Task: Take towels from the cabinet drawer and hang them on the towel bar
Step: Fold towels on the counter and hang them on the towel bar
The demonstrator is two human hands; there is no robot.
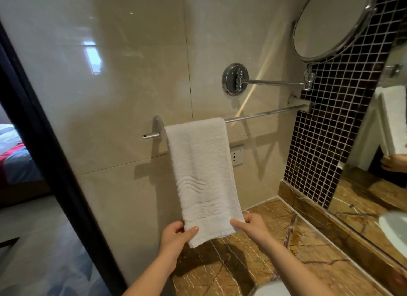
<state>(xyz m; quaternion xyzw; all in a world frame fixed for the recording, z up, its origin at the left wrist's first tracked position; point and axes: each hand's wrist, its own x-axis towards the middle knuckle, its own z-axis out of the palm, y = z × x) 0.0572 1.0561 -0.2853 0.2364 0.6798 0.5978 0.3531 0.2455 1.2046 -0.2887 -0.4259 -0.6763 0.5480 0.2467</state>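
White embossed terry towel [202, 174] hung over chrome wall towel bar [264, 113]; left grip [176, 234] and right grip [251, 225] each pinched a lower corner above brown marble bench [253, 265].

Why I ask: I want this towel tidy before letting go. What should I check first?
1. The towel is draped over the bar: ok.
2. The left hand pinches its lower left corner: ok.
3. The right hand pinches its lower right corner: ok.
4. The back half matches the front in length: cannot tell, hidden.
5. The bar is bare to the right, with room for another towel: ok.
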